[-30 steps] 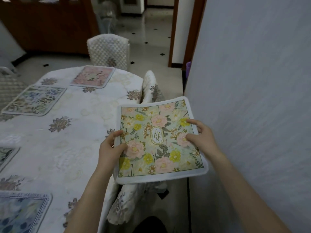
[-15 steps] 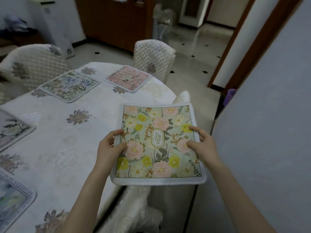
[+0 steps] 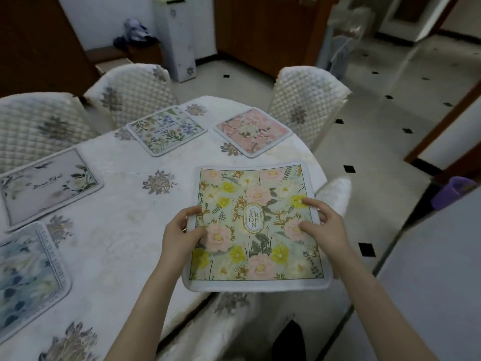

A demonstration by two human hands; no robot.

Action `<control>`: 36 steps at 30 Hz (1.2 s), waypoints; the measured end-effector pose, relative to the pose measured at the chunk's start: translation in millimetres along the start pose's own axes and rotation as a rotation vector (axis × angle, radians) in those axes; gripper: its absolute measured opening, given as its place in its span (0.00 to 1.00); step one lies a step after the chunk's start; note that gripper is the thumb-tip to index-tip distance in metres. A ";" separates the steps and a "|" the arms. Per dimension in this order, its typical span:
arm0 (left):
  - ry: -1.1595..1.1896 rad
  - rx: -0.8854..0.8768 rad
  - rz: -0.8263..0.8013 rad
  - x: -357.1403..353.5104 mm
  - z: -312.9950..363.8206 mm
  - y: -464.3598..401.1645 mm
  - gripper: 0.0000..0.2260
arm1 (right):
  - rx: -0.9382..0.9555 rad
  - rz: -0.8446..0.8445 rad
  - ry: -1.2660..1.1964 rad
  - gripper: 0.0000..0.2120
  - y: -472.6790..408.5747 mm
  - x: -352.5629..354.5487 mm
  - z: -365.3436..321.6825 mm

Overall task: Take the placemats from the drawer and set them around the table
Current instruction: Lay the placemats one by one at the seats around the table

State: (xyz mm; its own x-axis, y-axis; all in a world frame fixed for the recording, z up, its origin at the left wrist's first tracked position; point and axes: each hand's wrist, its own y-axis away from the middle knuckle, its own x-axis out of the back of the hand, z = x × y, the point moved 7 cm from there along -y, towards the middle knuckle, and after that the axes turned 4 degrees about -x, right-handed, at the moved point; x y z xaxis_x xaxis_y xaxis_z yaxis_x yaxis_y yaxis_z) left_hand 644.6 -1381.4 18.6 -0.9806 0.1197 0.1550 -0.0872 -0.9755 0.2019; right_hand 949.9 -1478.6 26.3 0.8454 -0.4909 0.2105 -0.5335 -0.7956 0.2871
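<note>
Left hand (image 3: pixel 182 233): pinching left edge of garden placemat (image 3: pixel 256 225)
Right hand (image 3: pixel 322 227): pinching its right edge
Garden placemat: at near edge of table (image 3: pixel 125 217), overhanging
Other placemats: four, flat on table

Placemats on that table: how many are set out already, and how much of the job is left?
Four placemats already lie flat: the pink one, the blue-flowered one, a pale grey one and a dark blue one. A fifth, the yellow-and-pink Garden mat, is gripped by the left hand and right hand over the table's near edge, not yet laid down. Whether more mats wait in the drawer is out of view.
</note>
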 end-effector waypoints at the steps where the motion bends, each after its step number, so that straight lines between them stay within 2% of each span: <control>1: -0.008 -0.004 0.019 -4.8 2.1 -2.3 0.20 | 0.008 -0.014 0.002 0.25 -12.1 1.7 -4.5; 8: 0.026 0.019 0.256 -60.3 13.6 -5.5 0.19 | 0.087 -0.250 0.100 0.26 -108.7 25.1 -31.3; 16: -0.013 0.042 0.389 -87.1 15.1 -11.9 0.19 | 0.122 -0.387 0.150 0.26 -165.4 25.5 -40.9; 27: -0.017 0.016 0.373 -97.0 10.6 -79.2 0.19 | 0.122 -0.371 0.186 0.24 -234.3 0.4 -51.9; 36: -0.055 0.139 0.353 -125.6 -30.8 -129.9 0.15 | 0.087 -0.483 0.303 0.24 -318.0 -32.8 -33.1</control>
State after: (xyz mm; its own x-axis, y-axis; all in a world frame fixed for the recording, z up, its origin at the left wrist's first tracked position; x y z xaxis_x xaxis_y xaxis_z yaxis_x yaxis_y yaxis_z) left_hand 773.8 -1275.3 -56.9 -0.9347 -0.2059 0.2897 0.2828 -0.9246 0.2552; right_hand 1090.9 -1197.7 -40.9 0.9403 0.0485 0.3369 -0.0741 -0.9369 0.3416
